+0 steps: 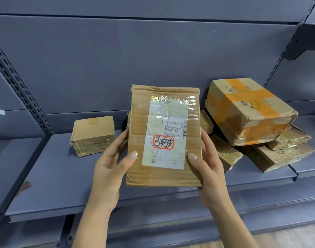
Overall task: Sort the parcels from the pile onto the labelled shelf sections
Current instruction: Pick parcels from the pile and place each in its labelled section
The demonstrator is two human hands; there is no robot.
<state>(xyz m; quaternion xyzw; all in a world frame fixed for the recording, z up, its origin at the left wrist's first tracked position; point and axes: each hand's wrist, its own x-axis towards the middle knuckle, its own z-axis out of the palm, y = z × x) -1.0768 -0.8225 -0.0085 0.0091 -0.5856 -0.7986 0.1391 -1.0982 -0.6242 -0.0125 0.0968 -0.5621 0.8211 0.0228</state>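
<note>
A flat brown cardboard parcel [164, 136] with a white shipping label and a red-framed stamp is held upright in front of the shelf. My left hand [112, 167] grips its lower left edge, thumb on the front face. My right hand [206, 167] grips its lower right edge, thumb on the label's corner. Behind and to the right lies the pile of parcels [260, 144], topped by a box with orange tape [248, 110] that leans tilted on the others. A small brown box [93, 136] sits alone on the shelf to the left.
The grey metal shelf board [60, 176] runs across the view, with a slotted upright [19, 86] at the left and another at the right. A lower shelf [171, 221] shows beneath. A bracket [299, 45] juts out at the upper right. A wooden floor shows at the bottom right.
</note>
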